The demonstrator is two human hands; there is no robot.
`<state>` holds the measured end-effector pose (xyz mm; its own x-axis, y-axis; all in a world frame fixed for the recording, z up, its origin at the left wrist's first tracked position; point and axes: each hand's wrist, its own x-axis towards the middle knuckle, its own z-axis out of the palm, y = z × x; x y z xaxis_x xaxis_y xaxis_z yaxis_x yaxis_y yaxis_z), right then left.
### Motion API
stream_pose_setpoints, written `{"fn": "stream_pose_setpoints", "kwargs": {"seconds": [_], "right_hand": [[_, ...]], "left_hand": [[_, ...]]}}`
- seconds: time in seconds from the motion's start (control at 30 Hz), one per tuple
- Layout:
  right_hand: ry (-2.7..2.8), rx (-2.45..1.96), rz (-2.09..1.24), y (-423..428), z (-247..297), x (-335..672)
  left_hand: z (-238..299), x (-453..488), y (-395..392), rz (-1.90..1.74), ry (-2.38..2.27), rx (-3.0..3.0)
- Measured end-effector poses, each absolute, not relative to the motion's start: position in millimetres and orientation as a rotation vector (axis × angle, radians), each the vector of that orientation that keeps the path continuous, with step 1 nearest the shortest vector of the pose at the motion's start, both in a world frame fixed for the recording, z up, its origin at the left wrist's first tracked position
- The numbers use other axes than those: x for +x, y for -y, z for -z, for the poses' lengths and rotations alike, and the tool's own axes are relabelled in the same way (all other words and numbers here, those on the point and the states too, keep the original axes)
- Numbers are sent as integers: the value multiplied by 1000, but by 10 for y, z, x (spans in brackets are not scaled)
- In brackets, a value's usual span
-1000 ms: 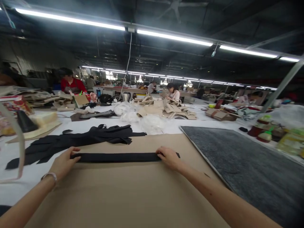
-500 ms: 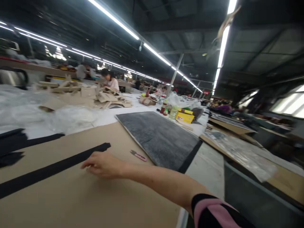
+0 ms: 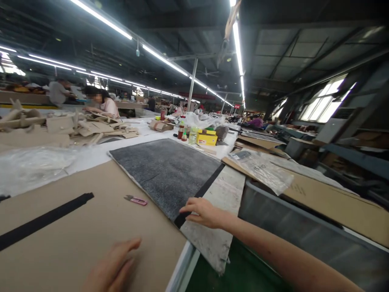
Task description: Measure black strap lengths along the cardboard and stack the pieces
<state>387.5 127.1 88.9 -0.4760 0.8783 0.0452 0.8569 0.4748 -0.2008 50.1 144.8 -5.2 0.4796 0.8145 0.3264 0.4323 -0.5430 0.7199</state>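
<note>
My right hand reaches to the right and touches the near end of a black strap that lies along the edge of a grey felt mat; its fingers are curled at the strap's end. My left hand lies flat and open on the brown cardboard sheet at the bottom of the view, holding nothing. Another black strap lies flat on the cardboard at the left. A small pink thread snipper rests on the cardboard between the strap and the mat.
A worn white board juts past the table edge on the right. Bottles and a yellow box stand beyond the mat. Clear plastic and beige cut pieces lie at the left. A person in pink works behind.
The view has swung right. My right hand left the end of the flat black strap and moved to the strap beside the grey mat. My left hand let go and rests on the cardboard.
</note>
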Motion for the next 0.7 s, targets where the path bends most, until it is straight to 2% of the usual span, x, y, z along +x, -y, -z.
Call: {"fn": "stream_pose_setpoints", "kwargs": {"seconds": [0.17,0.33,0.7], "right_hand": [[2659,-1508,55,-1229,-674,3709],[2718,-1383,211,-1323,-584,3713],[2525,-1255,-4,-1336,-565,3841]], "left_hand": [[-182,1449,-1581,-773,-971,2159],[-108,1681,-1617,-741,-1023,2184],[-50,1628,-1530,-757,-1055,2280]]}}
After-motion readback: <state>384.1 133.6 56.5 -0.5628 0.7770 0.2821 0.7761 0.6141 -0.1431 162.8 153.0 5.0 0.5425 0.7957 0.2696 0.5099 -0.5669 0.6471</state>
